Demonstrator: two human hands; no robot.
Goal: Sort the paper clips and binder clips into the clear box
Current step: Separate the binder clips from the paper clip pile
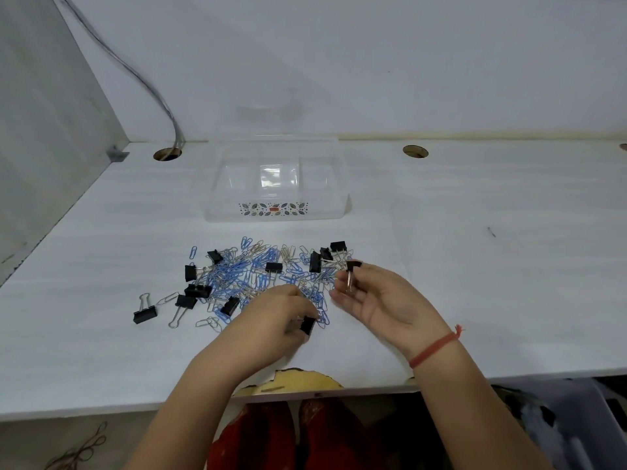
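Observation:
A heap of blue and silver paper clips (251,276) mixed with several black binder clips (273,266) lies on the white desk. Behind it stands the clear box (217,205) with compartments and a leaf-pattern label. My left hand (274,317) hovers at the heap's near edge, its fingers curled round a black binder clip (308,324). My right hand (376,296), palm up, pinches another black binder clip (351,271) by its silver handles at the heap's right end.
The white desk (475,266) has two round cable holes (415,151) at the back, with cables running up the left wall. The front edge has a chipped notch (298,379). Rubber bands (81,449) lie on the floor at the lower left.

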